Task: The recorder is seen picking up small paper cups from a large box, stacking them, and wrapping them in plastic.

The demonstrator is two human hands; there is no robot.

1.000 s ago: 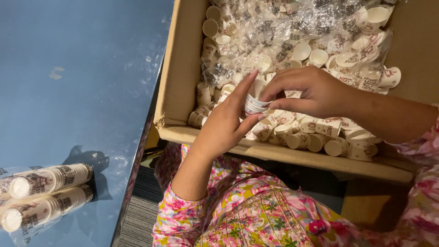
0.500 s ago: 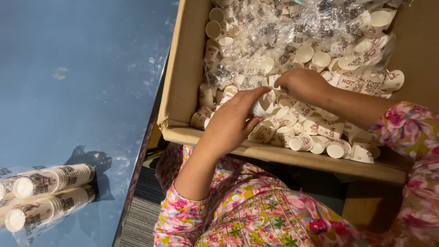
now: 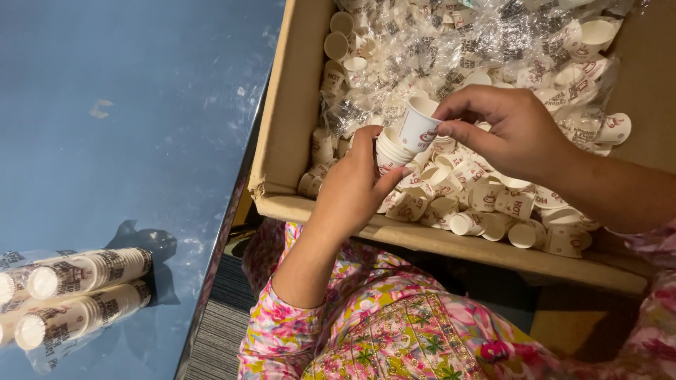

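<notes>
The left hand [image 3: 355,186] was clamped around a short stack of paper cups [image 3: 389,149], held above the near wall of the cardboard box [image 3: 292,105]. The right hand [image 3: 510,134] pinched a single paper cup [image 3: 420,125] between thumb and fingertips, tilted and touching the top of the stack, only partly seated. Inside the box, many loose cups [image 3: 486,200] lay in disorder, some on their sides, with crumpled clear plastic wrap [image 3: 451,42] toward the far wall. Left of the box, on the blue table [image 3: 127,105], two wrapped sleeves of stacked cups [image 3: 77,288] lay side by side. Judged from this, stacking was at an early stage: the held stack was short and most cups remained loose.
</notes>
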